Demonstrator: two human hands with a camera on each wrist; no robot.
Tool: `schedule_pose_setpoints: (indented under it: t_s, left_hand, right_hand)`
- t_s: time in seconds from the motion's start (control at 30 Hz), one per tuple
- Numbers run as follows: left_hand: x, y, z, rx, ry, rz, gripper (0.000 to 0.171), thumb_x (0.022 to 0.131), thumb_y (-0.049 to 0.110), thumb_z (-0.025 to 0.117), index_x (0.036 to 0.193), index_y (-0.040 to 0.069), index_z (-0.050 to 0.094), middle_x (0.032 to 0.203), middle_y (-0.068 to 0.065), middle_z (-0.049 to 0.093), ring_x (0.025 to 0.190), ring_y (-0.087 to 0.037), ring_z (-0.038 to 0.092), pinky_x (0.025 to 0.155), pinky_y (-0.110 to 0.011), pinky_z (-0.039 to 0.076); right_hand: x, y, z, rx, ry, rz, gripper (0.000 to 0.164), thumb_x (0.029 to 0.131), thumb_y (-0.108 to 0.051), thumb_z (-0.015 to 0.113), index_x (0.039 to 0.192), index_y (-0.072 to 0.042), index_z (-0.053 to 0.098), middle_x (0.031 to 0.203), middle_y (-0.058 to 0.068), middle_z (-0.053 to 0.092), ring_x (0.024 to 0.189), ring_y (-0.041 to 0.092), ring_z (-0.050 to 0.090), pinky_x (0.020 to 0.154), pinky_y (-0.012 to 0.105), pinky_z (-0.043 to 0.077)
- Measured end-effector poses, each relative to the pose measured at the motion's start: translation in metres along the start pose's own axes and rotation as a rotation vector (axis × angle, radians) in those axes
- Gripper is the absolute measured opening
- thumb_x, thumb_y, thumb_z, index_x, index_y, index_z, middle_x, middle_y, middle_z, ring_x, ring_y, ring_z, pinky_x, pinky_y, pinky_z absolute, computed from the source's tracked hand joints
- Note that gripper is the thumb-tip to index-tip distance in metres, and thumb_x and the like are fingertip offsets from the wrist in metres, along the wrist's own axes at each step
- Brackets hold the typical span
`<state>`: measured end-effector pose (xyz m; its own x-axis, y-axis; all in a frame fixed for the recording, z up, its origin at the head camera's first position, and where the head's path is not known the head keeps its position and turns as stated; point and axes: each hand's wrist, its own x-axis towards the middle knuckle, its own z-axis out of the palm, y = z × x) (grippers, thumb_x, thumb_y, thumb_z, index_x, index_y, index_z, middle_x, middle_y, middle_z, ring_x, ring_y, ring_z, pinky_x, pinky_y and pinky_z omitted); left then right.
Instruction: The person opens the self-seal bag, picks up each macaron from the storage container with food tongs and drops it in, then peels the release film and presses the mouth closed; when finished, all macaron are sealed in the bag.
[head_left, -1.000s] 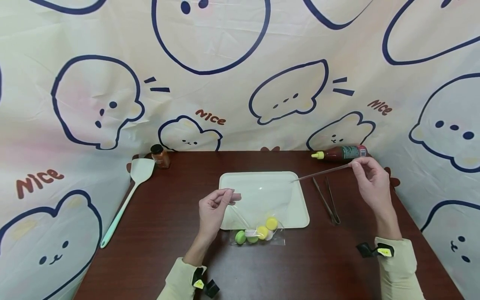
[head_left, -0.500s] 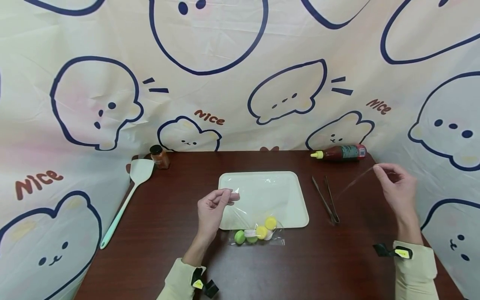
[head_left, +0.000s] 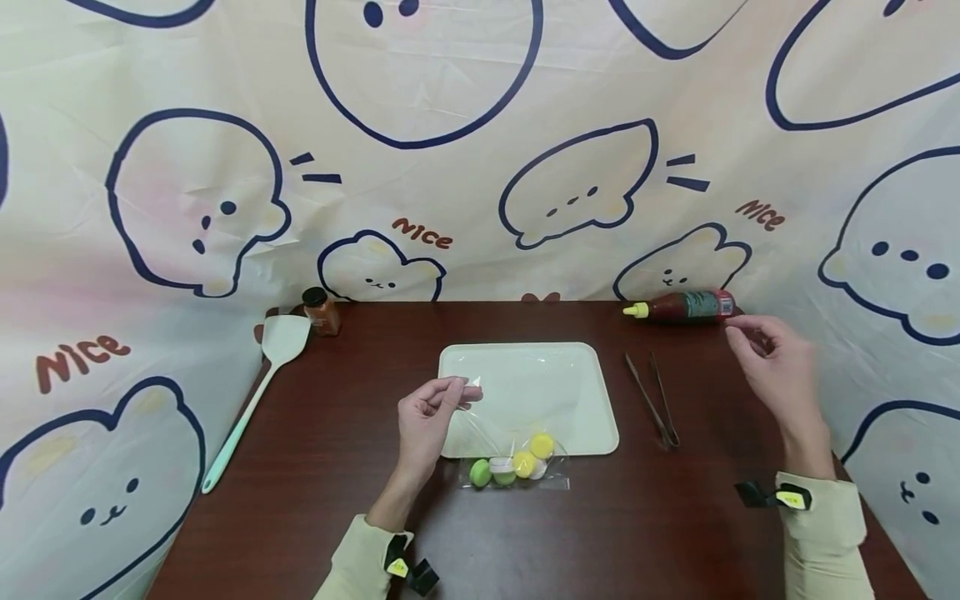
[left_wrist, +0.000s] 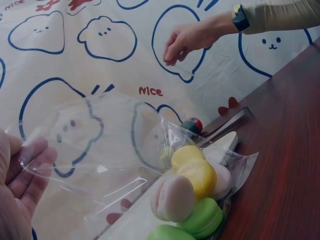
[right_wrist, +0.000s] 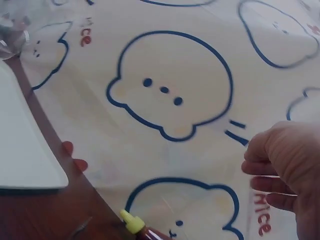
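My left hand (head_left: 435, 417) pinches the upper edge of a clear plastic bag (head_left: 557, 480). Several macarons lie in the bag's bottom: yellow (left_wrist: 195, 170), green (left_wrist: 202, 218) and pale pink (left_wrist: 174, 198) ones. The bag's lower end lies over the front edge of a white tray (head_left: 528, 392). Off to the right, my right hand (head_left: 776, 367) is raised near the sauce bottle, thumb and index finger together. A thin, nearly invisible clear strip (left_wrist: 186, 72) trails from those fingertips in the left wrist view.
Metal tongs (head_left: 660, 408) lie right of the tray. A sauce bottle (head_left: 678, 307) with a yellow nozzle lies at the back right. At the left are a spatula (head_left: 258, 392) and a small black-capped jar (head_left: 322, 313). Printed cloth (head_left: 465, 192) hangs behind the table.
My right hand has drawn a clear strip away from the bag to the right, then shifted slightly back left and up. My left hand and the bag have stayed in place.
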<state>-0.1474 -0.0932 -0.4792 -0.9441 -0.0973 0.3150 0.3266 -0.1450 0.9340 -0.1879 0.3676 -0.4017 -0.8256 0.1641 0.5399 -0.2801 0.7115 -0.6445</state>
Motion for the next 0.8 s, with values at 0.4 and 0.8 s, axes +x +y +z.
schedule_pose_setpoints:
  t_s: [0.4, 0.8]
  left_hand:
    - [-0.001, 0.0, 0.0, -0.003, 0.002, -0.009, 0.021, 0.103, 0.011, 0.067, 0.107, -0.008, 0.074, 0.095, -0.024, 0.078, 0.082, -0.021, 0.079, 0.075, -0.04, 0.063]
    - [-0.001, 0.001, 0.0, -0.011, 0.005, -0.029, 0.018, 0.104, 0.013, 0.067, 0.106, -0.003, 0.075, 0.095, -0.023, 0.078, 0.082, -0.021, 0.079, 0.076, -0.037, 0.063]
  right_hand:
    - [-0.011, -0.03, 0.059, -0.086, -0.373, -0.197, 0.028, 0.102, -0.006, 0.063, 0.13, -0.001, 0.066, 0.107, 0.015, 0.076, 0.082, 0.019, 0.062, 0.069, 0.031, 0.05]
    - [-0.037, -0.049, 0.112, 0.175, -0.628, -0.056, 0.048, 0.115, -0.034, 0.041, 0.153, -0.006, 0.048, 0.134, 0.014, 0.07, 0.127, 0.035, 0.064, 0.102, 0.061, 0.052]
